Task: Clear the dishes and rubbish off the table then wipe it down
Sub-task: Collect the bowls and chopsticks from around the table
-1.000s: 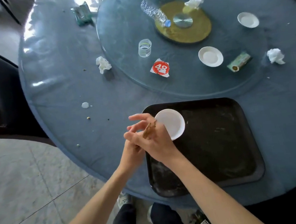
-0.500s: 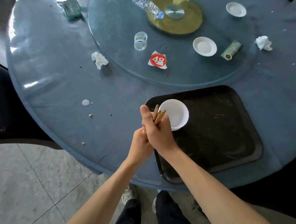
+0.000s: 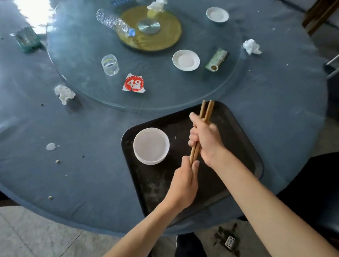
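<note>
Wooden chopsticks (image 3: 205, 116) are being gripped by both hands above a black tray (image 3: 242, 162) at lower centre: right hand (image 3: 205, 139) curling around their middle, left hand (image 3: 185, 182) pinching their lower ends, beside a white bowl (image 3: 151, 146).

Wooden chopsticks (image 3: 206, 110) above black tray (image 3: 241, 140)

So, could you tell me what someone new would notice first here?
Both hands, the left hand and right hand, grip a pair of chopsticks above the black tray at the table's near edge. A white bowl sits in the tray's left part.
</note>
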`<move>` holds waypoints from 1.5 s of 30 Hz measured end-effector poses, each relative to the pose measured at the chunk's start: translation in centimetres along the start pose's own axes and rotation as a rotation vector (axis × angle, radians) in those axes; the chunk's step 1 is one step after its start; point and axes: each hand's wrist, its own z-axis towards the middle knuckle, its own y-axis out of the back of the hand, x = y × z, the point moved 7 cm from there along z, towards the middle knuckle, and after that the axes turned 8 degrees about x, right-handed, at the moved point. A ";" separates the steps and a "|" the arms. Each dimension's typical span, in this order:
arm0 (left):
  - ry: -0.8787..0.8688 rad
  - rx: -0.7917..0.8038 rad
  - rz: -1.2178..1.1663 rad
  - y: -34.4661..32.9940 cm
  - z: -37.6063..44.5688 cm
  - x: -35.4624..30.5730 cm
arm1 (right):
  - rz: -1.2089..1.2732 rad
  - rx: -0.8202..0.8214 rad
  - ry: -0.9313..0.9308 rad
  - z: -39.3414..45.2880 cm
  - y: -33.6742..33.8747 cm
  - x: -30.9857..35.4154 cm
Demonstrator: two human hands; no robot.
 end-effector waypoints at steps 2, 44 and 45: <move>0.146 -0.029 -0.080 -2.0 1.7 1.7 | -0.316 0.060 0.008 1.8 1.6 -2.4; 0.391 -0.467 -0.347 -2.9 -3.2 7.7 | -0.946 0.386 0.120 0.2 7.3 -12.1; 0.351 -0.446 -0.212 -2.6 -3.7 6.8 | -0.971 0.376 0.169 -0.7 7.7 -11.4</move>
